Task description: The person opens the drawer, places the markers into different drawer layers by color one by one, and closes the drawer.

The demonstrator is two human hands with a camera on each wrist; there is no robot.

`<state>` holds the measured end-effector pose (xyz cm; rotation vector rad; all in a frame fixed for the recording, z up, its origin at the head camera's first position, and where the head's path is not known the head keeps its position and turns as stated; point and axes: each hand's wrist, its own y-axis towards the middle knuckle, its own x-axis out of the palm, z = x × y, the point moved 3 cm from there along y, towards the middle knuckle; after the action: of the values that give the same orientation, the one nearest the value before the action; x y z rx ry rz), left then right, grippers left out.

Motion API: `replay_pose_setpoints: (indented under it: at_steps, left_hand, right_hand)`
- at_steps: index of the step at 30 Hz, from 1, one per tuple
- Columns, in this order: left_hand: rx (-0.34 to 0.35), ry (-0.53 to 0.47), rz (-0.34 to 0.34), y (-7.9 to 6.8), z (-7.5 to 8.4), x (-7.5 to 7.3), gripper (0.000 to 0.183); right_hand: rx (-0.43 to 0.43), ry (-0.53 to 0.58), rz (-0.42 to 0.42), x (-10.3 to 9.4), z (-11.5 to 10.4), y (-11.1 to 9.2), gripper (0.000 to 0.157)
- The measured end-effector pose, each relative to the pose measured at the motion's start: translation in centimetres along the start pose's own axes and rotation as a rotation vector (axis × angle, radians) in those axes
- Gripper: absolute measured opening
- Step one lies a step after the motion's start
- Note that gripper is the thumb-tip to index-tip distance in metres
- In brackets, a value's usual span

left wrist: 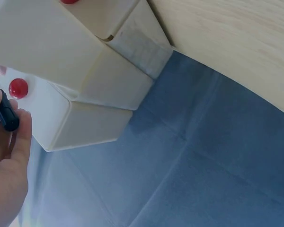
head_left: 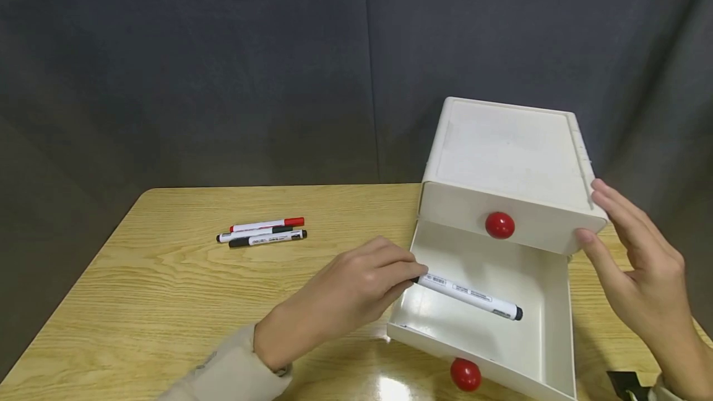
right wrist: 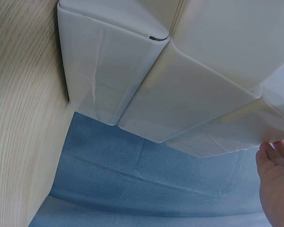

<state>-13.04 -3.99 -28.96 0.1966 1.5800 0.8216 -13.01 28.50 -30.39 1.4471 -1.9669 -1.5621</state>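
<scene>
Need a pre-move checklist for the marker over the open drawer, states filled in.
1. Marker gripped: ok, left hand pinches one end.
2. Drawer open under it: ok, pulled out.
3. Top drawer clear above it: ok, shut.
4. Right hand steadying the unit: cannot tell; fingers touch the top drawer, force unseen.
5. Other markers stowed: not ok, three on the table.

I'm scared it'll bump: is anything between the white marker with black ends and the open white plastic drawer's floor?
Nothing visible: in the head view, the left hand pinches the marker over the drawer.
</scene>
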Motion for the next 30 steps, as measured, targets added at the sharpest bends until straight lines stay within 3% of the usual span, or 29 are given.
replay_pose_setpoints:
  at_steps: [10,17,30]
  left_hand:
    - [0.001,-0.048,-0.041,0.7,0.7,0.9,0.020]
    - [0.040,-0.021,-0.057,1.1,1.1,1.5,0.018]
    - [-0.008,-0.039,-0.204,1.4,1.4,2.5,0.014]
  right_hand:
    - [-0.001,0.015,0.005,0.0,0.0,0.0,0.053]
    - [-0.015,0.035,0.020,0.1,-0.2,0.1,0.053]
    - [-0.026,0.059,0.033,0.2,-0.4,0.2,0.050]
